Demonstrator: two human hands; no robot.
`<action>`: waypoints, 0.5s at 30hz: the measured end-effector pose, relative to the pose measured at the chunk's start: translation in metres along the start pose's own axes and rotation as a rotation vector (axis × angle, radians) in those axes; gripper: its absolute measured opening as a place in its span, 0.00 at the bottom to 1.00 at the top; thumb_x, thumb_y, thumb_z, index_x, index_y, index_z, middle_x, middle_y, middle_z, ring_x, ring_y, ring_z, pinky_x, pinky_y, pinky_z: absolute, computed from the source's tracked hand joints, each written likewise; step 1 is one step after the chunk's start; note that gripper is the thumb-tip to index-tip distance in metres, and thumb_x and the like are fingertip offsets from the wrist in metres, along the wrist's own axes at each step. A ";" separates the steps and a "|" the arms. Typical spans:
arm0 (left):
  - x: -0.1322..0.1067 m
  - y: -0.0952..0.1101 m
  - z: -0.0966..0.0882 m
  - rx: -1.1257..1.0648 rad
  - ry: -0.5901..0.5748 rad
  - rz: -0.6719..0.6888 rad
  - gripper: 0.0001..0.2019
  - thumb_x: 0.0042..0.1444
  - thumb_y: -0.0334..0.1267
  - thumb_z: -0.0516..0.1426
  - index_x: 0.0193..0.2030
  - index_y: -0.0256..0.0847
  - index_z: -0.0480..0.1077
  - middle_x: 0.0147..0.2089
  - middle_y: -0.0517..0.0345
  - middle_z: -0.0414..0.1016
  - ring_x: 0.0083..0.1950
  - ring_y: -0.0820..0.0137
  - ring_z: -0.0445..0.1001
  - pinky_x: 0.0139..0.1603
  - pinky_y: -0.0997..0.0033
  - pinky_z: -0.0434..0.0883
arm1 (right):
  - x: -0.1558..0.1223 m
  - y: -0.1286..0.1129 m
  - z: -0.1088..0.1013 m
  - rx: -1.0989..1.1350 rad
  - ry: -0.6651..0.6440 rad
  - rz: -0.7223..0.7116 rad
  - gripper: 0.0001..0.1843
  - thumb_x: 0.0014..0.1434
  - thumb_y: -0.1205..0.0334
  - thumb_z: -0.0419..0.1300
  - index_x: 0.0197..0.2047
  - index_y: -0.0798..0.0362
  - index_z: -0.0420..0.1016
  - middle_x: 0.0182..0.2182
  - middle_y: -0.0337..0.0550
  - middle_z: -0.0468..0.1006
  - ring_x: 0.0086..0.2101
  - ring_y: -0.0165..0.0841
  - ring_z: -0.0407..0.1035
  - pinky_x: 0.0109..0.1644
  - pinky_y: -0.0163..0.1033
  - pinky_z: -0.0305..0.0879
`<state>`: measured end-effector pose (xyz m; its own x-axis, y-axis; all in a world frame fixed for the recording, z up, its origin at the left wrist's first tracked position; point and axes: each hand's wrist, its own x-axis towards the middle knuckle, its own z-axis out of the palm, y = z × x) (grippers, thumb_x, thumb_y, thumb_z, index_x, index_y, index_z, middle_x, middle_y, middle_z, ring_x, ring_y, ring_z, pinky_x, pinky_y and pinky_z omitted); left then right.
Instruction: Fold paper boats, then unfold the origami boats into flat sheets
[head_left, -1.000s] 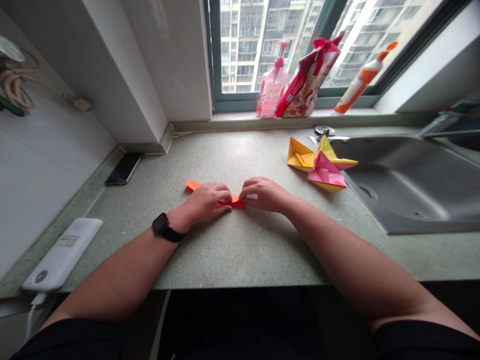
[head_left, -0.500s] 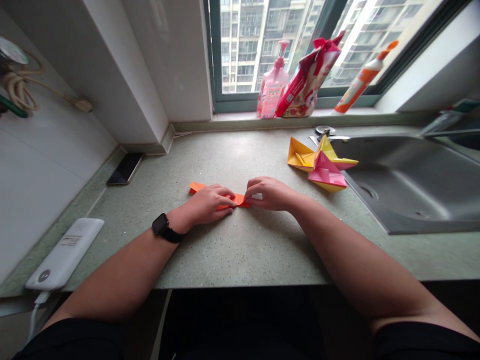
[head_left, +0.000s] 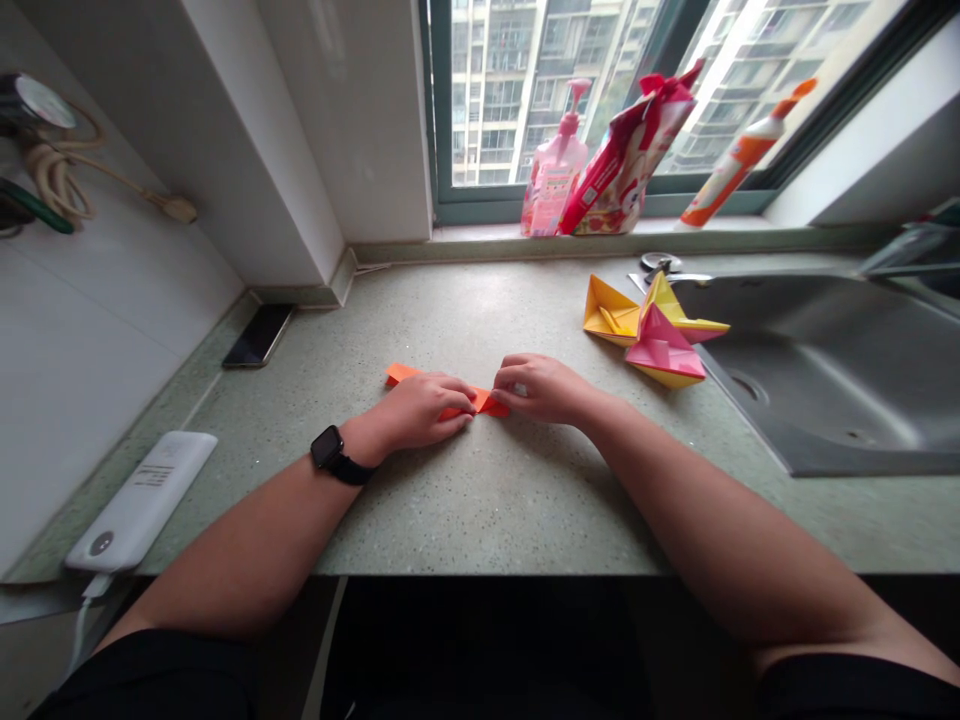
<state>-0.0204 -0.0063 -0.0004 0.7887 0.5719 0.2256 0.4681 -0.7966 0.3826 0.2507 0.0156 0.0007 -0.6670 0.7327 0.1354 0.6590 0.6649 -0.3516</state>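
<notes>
A narrow folded strip of orange paper (head_left: 482, 401) lies on the speckled green countertop (head_left: 480, 490). My left hand (head_left: 426, 408), with a black watch at its wrist, lies across the strip's middle; its thumb and fingers hold the paper down near the right part. The strip's left end sticks out beyond my knuckles. At the right end, my right hand (head_left: 538, 388) pinches the paper between thumb and fingers, where a small crease or turned corner shows. My palms hide part of the strip.
Folded paper boats in pink (head_left: 664, 350), yellow (head_left: 679, 315) and orange-yellow (head_left: 609, 315) sit together beside the steel sink (head_left: 847, 370). A phone (head_left: 259, 335) and a white power bank (head_left: 142, 500) lie at left. Bottles and a red bag (head_left: 630, 150) stand on the windowsill.
The fold at the strip's right end shows a sharper, slanted crease now, with a corner turned over near my right fingers. Both hands stay on the paper; the view has shifted slightly.
</notes>
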 end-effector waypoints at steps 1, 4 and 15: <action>0.000 0.001 -0.001 0.001 -0.004 -0.001 0.10 0.72 0.36 0.59 0.48 0.44 0.85 0.53 0.51 0.86 0.50 0.63 0.84 0.55 0.62 0.78 | 0.001 0.000 0.001 -0.007 0.006 0.017 0.10 0.71 0.60 0.64 0.37 0.48 0.83 0.38 0.44 0.80 0.38 0.36 0.73 0.43 0.40 0.64; 0.001 0.004 -0.002 0.004 -0.016 -0.020 0.09 0.72 0.36 0.59 0.51 0.44 0.83 0.52 0.51 0.85 0.51 0.62 0.83 0.54 0.62 0.77 | 0.002 0.000 0.005 -0.025 0.027 0.060 0.08 0.70 0.60 0.64 0.38 0.48 0.82 0.40 0.46 0.81 0.40 0.38 0.75 0.45 0.41 0.66; 0.000 0.004 -0.002 0.011 -0.048 -0.006 0.14 0.70 0.38 0.63 0.60 0.47 0.82 0.57 0.49 0.83 0.57 0.59 0.80 0.61 0.56 0.75 | 0.002 0.011 0.023 -0.043 0.120 0.083 0.19 0.66 0.56 0.70 0.59 0.43 0.80 0.55 0.49 0.81 0.56 0.47 0.75 0.64 0.53 0.71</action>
<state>-0.0190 -0.0091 0.0028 0.8039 0.5668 0.1803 0.4771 -0.7955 0.3736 0.2491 0.0211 -0.0239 -0.5647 0.7959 0.2184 0.7262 0.6049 -0.3266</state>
